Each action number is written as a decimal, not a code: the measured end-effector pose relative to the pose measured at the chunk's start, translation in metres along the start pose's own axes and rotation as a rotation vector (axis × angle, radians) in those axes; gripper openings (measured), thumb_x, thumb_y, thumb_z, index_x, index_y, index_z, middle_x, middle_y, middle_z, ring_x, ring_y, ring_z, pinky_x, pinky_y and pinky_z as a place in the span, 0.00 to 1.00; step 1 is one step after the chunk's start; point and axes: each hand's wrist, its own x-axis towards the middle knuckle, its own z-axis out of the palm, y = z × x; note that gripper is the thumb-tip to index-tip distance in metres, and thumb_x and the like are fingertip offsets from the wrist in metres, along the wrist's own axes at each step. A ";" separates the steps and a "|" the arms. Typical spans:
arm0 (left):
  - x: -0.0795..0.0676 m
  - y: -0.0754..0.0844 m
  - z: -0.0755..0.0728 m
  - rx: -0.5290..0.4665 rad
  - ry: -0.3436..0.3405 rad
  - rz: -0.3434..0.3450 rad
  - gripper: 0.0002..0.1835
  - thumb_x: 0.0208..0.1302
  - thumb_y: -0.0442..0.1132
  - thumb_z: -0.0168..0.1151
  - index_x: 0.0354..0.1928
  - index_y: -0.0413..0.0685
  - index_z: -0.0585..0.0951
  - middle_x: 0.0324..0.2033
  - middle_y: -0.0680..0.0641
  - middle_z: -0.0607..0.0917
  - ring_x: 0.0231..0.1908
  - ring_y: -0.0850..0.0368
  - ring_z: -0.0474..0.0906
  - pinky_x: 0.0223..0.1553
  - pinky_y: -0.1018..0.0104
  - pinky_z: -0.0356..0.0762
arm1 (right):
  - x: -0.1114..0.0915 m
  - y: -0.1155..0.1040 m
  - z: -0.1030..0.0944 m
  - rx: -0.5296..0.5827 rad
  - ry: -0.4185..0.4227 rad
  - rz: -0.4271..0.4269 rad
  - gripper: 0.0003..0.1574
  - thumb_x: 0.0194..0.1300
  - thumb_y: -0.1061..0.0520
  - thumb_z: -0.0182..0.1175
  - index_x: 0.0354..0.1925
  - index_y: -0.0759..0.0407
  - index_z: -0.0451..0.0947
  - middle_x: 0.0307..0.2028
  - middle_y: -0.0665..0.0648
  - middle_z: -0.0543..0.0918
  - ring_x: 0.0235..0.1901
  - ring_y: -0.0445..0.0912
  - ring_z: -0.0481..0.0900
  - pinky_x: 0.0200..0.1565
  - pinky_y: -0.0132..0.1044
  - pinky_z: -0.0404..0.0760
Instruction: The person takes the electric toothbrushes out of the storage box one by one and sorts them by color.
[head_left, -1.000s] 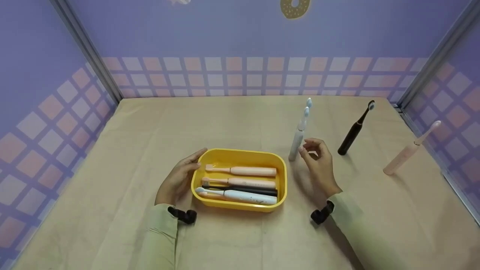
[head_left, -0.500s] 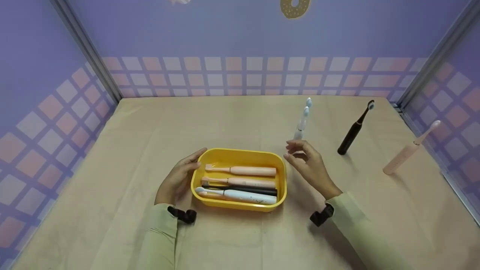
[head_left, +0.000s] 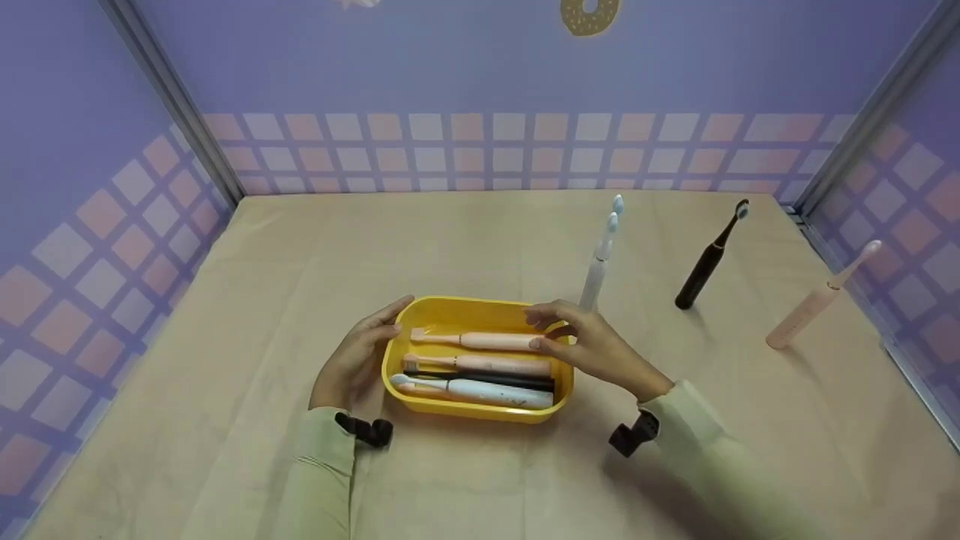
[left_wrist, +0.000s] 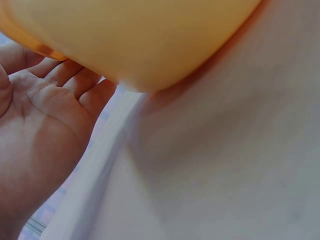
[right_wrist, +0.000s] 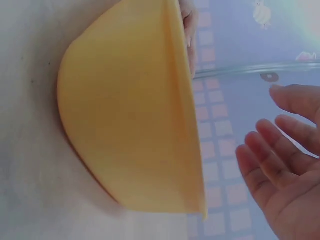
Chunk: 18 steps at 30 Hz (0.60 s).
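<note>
Left grip (head_left: pixel 358 352) holds yellow bin (head_left: pixel 465 412); right grip (head_left: pixel 589 341) wide, near farthest pink toothbrush (head_left: pixel 491 341) inside.

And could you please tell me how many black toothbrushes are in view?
2: a standing black toothbrush, on the table right of the yellow bin, and a lying black toothbrush inside the bin, where more could be hidden.

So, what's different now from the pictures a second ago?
The right-hand grip moved left, from beside the standing white toothbrushes to over the right end of the yellow bin; it holds nothing visible. The left-hand grip stayed at the bin's left end; the standing toothbrushes and the lying toothbrushes stayed put.
</note>
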 end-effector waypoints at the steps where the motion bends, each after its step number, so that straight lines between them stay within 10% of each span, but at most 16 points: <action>1: 0.000 0.000 0.000 0.008 0.000 0.000 0.31 0.72 0.32 0.42 0.76 0.48 0.52 0.75 0.46 0.53 0.72 0.50 0.56 0.68 0.60 0.63 | 0.000 -0.002 0.000 -0.015 -0.028 0.007 0.26 0.65 0.54 0.62 0.59 0.61 0.74 0.53 0.64 0.80 0.52 0.59 0.79 0.53 0.45 0.81; 18: -0.001 -0.001 -0.001 -0.007 -0.019 0.006 0.30 0.74 0.35 0.44 0.76 0.51 0.53 0.75 0.50 0.53 0.71 0.50 0.58 0.68 0.59 0.65 | 0.014 -0.023 0.010 -0.198 -0.433 0.067 0.25 0.65 0.57 0.61 0.58 0.66 0.76 0.51 0.63 0.81 0.49 0.54 0.80 0.51 0.47 0.82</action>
